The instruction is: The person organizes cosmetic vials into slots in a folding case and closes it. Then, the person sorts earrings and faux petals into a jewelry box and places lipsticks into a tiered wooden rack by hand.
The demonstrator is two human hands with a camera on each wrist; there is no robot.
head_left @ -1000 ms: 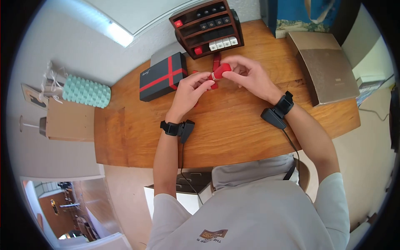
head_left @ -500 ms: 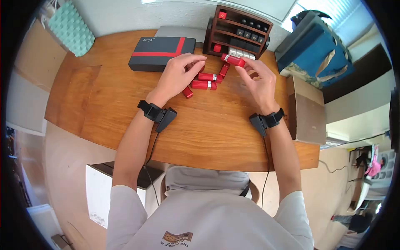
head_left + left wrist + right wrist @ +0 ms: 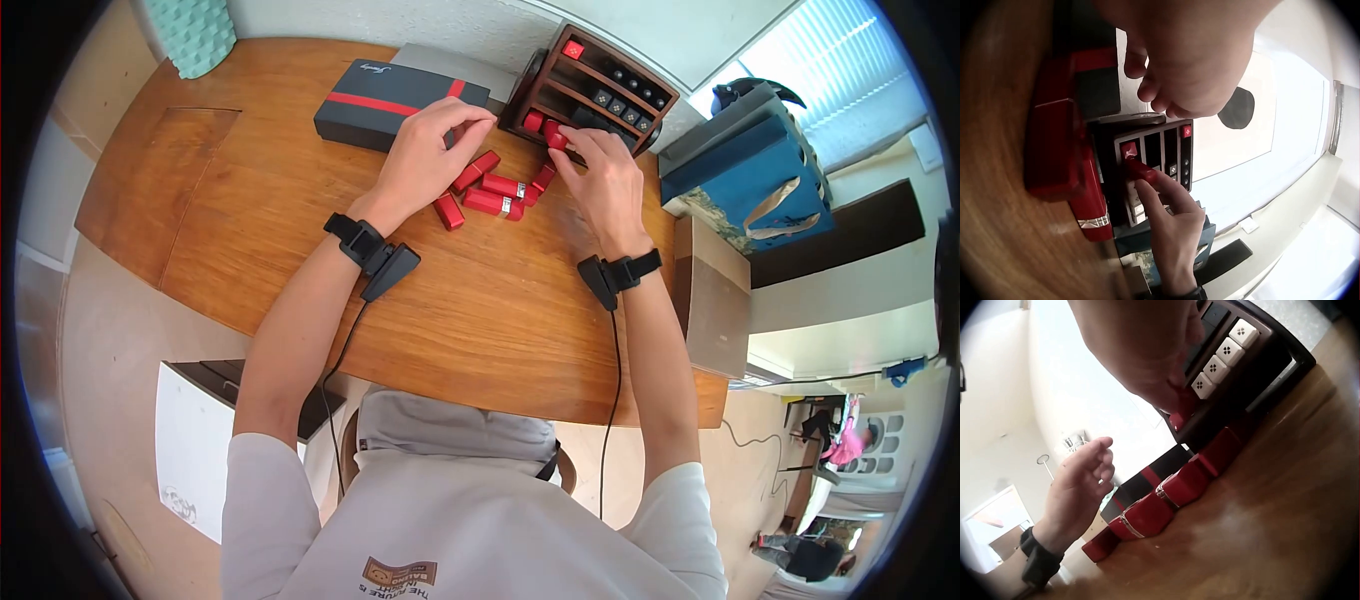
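Note:
My right hand (image 3: 605, 185) pinches a red lipstick (image 3: 553, 136) by one end, right at the bottom shelf of a dark wooden rack (image 3: 588, 92). In the left wrist view, this lipstick (image 3: 1142, 170) points into the bottom row, beside another red one (image 3: 1129, 150). My left hand (image 3: 422, 160) hovers over the table's left half, fingers loosely bent, nothing in them. Below and between the hands several red lipsticks lie on the wood, among them one with a silver band (image 3: 492, 204) and a shorter-looking one (image 3: 449, 211).
A black gift box (image 3: 385, 105) with red ribbon lies left of the rack. At the right stand a blue paper bag (image 3: 745, 165) and a brown box (image 3: 712, 300). The rack holds black and white pieces in other rows; a teal bumpy object (image 3: 193, 35) is far left.
My right hand has carried the lipstick from between both hands up to the rack's bottom shelf. The left hand has let go of it and drawn away left. The head view has turned.

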